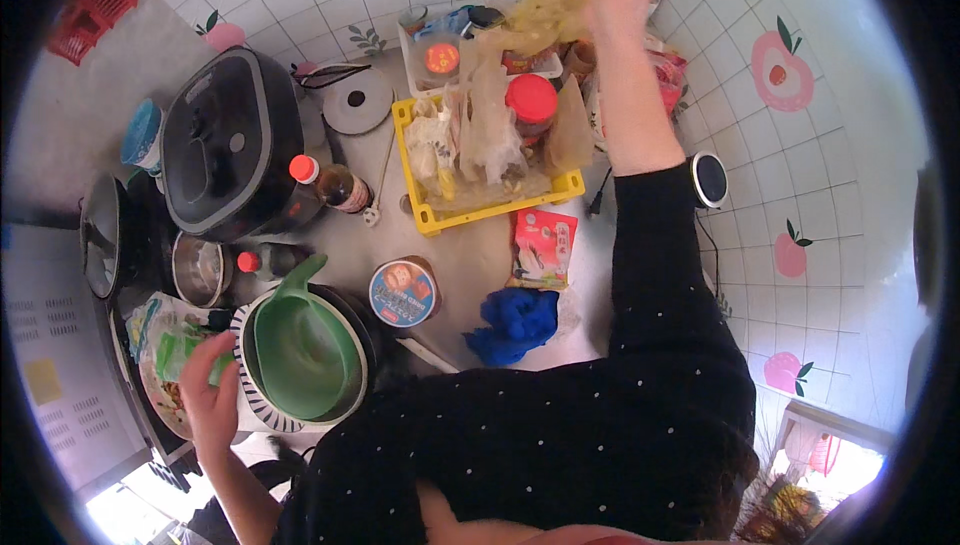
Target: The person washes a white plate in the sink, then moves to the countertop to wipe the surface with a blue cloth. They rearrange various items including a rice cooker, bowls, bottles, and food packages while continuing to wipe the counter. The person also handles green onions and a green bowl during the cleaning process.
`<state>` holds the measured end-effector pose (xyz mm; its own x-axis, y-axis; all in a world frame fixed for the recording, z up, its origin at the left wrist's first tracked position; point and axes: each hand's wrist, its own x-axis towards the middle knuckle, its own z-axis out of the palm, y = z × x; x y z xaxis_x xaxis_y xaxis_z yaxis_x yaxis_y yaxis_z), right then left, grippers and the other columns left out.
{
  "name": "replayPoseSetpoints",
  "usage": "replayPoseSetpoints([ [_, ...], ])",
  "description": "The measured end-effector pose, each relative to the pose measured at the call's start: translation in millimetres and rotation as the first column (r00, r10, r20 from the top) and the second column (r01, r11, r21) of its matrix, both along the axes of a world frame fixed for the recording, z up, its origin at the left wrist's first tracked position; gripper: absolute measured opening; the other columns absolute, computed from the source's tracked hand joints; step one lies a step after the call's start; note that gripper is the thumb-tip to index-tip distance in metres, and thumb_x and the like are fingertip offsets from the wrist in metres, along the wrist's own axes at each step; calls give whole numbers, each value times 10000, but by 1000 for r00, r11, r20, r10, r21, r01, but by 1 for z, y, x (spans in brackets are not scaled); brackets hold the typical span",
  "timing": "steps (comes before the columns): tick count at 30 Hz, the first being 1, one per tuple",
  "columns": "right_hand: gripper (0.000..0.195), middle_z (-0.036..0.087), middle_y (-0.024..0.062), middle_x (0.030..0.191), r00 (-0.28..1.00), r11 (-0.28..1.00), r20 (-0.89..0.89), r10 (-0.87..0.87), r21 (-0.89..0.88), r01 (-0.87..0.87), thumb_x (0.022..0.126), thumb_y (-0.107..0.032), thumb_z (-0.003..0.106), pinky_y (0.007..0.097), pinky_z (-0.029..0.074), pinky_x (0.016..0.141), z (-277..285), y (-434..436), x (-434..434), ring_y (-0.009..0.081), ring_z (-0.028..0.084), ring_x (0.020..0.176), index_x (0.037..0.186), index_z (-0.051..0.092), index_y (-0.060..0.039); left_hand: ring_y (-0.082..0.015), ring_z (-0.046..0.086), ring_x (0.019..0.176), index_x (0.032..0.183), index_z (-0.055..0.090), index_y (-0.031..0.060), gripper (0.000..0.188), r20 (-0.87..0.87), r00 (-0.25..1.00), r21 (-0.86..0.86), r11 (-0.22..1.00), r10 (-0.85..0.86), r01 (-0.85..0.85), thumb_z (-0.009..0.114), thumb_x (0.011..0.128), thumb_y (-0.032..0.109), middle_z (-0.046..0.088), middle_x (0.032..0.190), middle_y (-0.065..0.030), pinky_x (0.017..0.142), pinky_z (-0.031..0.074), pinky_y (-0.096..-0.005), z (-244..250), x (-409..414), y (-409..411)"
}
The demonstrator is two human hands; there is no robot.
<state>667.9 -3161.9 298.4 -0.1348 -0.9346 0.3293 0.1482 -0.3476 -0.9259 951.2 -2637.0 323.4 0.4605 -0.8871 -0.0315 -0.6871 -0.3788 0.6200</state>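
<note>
At the back of the counter, my right hand grips a yellowish translucent plastic bag and holds it up above the packed containers. Below the bag stands a yellow plastic basket, filled with crumpled plastic bags and a red-lidded jar. My left hand is at the lower left, fingers apart and nothing seen in them. It is beside a green-and-clear plastic package and a green plastic strainer or basin with a handle; whether the fingertips touch the package I cannot tell.
A black lidded cooker stands at the left. Near it are a dark sauce bottle, a pot lid and a steel pot. A paper tub, a red packet and a blue plastic bag lie nearer me.
</note>
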Motion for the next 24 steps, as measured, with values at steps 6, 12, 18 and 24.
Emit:
replayPoseSetpoints([
  [6, 237, 618, 106, 788, 892, 858, 188, 410, -412, -307, 887, -225, 525, 322, 479, 699, 56, 48, -86, 186, 591, 734, 902, 593, 2, -235, 597, 972, 1149, 573, 6, 403, -298, 827, -87, 877, -476, 473, 597, 747, -22, 633, 1031, -117, 869, 458, -323, -12, -63, -102],
  [12, 115, 516, 75, 783, 947, 995, 311, 74, -88, -48, 937, -111, 449, 417, 500, 768, 72, 178, -55, 205, 548, 757, 887, 457, -8, -241, 552, 1065, 1459, 89, 162, 917, -984, 169, 21, 906, -56, 423, 682, 768, 55, 454, 1274, -177, 874, 465, -383, -72, -179, -187],
  [18, 123, 493, 58, 754, 868, 977, 484, 107, 112, -183, 957, -116, 444, 436, 484, 749, -23, 225, -56, 193, 510, 730, 862, 454, -38, -182, 572, 959, 1337, 388, 98, 678, -989, 134, 91, 970, 61, 227, 723, 747, 124, 562, 1141, -85, 814, 477, -361, -123, -211, -219],
  [24, 138, 513, 48, 727, 832, 939, 508, 225, 114, -324, 952, -141, 467, 346, 461, 686, -114, 187, -55, 166, 505, 686, 847, 483, -52, -132, 595, 784, 1039, 635, 63, 310, -660, 679, 33, 890, -322, 454, 709, 744, 125, 635, 839, -17, 721, 495, -286, -185, -127, -273],
])
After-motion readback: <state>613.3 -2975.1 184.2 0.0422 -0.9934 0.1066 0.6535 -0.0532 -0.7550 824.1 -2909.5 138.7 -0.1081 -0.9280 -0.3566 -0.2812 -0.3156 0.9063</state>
